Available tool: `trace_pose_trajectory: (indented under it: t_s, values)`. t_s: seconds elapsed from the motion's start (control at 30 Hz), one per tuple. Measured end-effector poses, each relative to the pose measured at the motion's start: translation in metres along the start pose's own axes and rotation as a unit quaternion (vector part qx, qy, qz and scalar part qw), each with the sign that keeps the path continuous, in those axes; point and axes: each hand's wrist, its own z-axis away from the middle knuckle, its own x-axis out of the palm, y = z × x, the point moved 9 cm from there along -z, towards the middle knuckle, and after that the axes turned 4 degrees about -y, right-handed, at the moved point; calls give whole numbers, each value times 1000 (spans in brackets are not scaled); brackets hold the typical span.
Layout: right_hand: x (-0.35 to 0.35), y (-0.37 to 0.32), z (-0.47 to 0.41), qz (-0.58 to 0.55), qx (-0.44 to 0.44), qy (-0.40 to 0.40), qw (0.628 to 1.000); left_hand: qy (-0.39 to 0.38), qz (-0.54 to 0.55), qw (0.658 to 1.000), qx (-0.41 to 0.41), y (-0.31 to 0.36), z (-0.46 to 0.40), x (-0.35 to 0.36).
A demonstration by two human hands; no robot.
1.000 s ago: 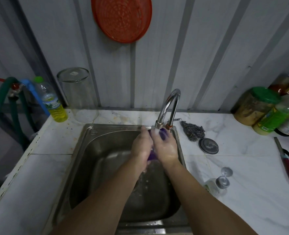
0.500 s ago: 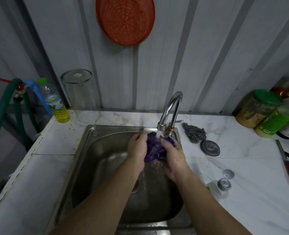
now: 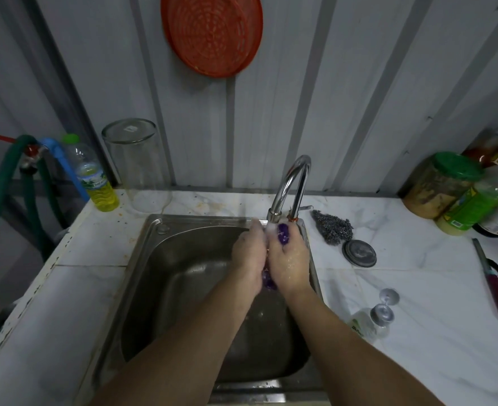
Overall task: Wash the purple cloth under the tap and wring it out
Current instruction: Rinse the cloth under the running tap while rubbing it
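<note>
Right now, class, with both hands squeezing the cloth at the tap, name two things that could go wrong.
1. The purple cloth is pressed against the tap spout, so water may spray onto the counter.
2. The right hand works near the sink edge; an elbow might knock the small bottle lying there.

Single head-worn wide-angle view, looking forward and down, close over sink (image 3: 160,259); wall (image 3: 344,83) fills upper frame.

Bottle labels (image 3: 91,180) seem too blurred to read.
</note>
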Motion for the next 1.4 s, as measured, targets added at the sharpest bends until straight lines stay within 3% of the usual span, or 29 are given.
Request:
trace_pose_trajectory:
  t_s: [0.13,0.23,0.3,0.37,0.47,0.57,0.63,0.73,0.87,1.0,1.13,1.27,1.4]
  values:
    - [6,31,-10,-25,176,-18,984,67,-69,993,64,11,4,-12]
    - [27,58,0,-134,326,-83,932,52,-167,976,128,20,10,-12]
    - [31,65,3,-145,359,-120,914,36,-215,964,154,22,13,-9]
    - [21,65,0,-78,336,-122,931,18,-220,960,171,25,16,-8]
    - [0,48,3,71,227,-107,965,32,-161,975,151,30,12,-21]
    - [-9,17,20,5,60,-86,994,92,-59,989,100,31,8,-40]
    - [-9,-9,39,-5,-52,-89,995,125,-29,989,67,29,5,-43]
    - [-1,-32,65,35,-169,-87,981,101,12,995,12,25,4,-30]
    - [1,-22,49,28,-100,-37,994,51,38,997,-39,14,11,-9]
    - [-5,8,5,-46,50,-3,998,-11,68,996,-51,7,19,7]
    - [6,50,-12,-191,240,-42,951,-15,12,999,-44,6,23,12]
    - [12,60,4,-253,272,-18,928,8,46,997,-57,7,25,4]
    - [11,41,29,-347,154,-21,925,54,100,991,-63,17,16,-7]
